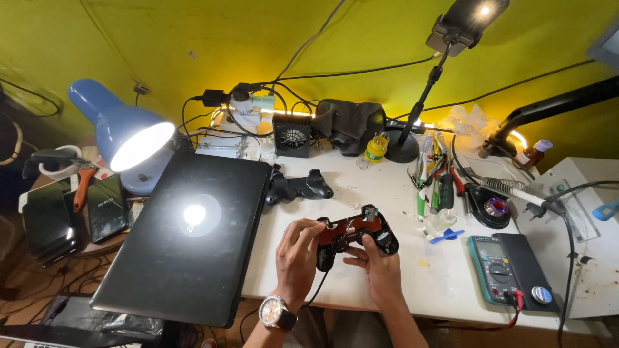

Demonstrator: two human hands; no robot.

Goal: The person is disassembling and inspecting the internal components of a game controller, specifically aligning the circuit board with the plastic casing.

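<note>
1. An opened game controller, its black shell half off and a reddish-brown board exposed, is held above the white bench, just to the right of the closed black laptop.
2. The left hand is wrapped round the controller's left grip, with the fingers curled onto its upper edge; a wristwatch is worn on that wrist.
3. The right hand is closed on the controller's right grip from below, with the thumb pressed against the shell near the middle.
4. A thin black cable is seen hanging from the controller down between the two wrists.
5. A second black controller shell is laid on the bench just past the laptop's far right corner, apart from both hands.
6. A lit blue desk lamp is set beyond the laptop's far left corner, and its glare is mirrored in the lid.
7. A small black fan and a dark pouch are placed well behind the laptop, by the yellow-green wall.
8. A green multimeter with red and black leads is laid far to the right of the laptop, near the bench's front edge.
9. A soldering iron stand and a cluster of screwdrivers and pens are found farther right of the laptop, behind the multimeter.
10. A phone on a black stand is raised above that cluster.
</note>
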